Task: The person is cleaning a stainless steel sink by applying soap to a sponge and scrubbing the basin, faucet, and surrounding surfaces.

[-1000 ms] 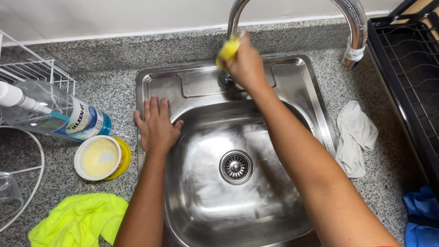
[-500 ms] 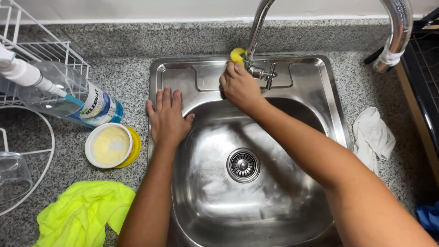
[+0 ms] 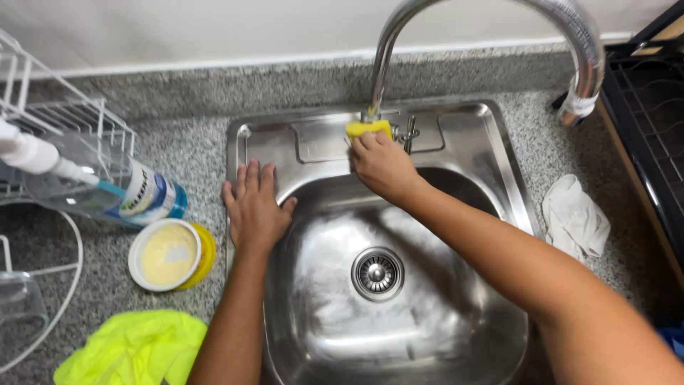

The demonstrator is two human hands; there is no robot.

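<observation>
While the right hand (image 3: pixel 381 165) presses a yellow sponge (image 3: pixel 368 129) against the foot of the chrome faucet (image 3: pixel 491 18), the left hand (image 3: pixel 253 209) lies flat and open on the left rim of the stainless steel sink (image 3: pixel 499 153), with the fingers spread and nothing in its grip. The right hand is curled closed around the sponge, so only the upper edge of the sponge shows above the fingers, just beside the small faucet lever (image 3: pixel 407 133). Judging from the picture, the scrubbing seems to be well advanced: the inside of the basin carries a pale, cloudy film of soap around the drain strainer (image 3: pixel 377 274), and this film is not rinsed away, because no water runs from the faucet. The flat deck at the faucet foot is the part now under the sponge. On the speckled granite surface (image 3: pixel 178 135) to the left stand a clear spray bottle (image 3: pixel 107 189) lying on its side, a round yellow tub of cleaning paste (image 3: pixel 169 254) and a bright yellow-green cloth (image 3: pixel 132 348). A crumpled white cloth (image 3: pixel 576 221) lies to the right of the sink.
</observation>
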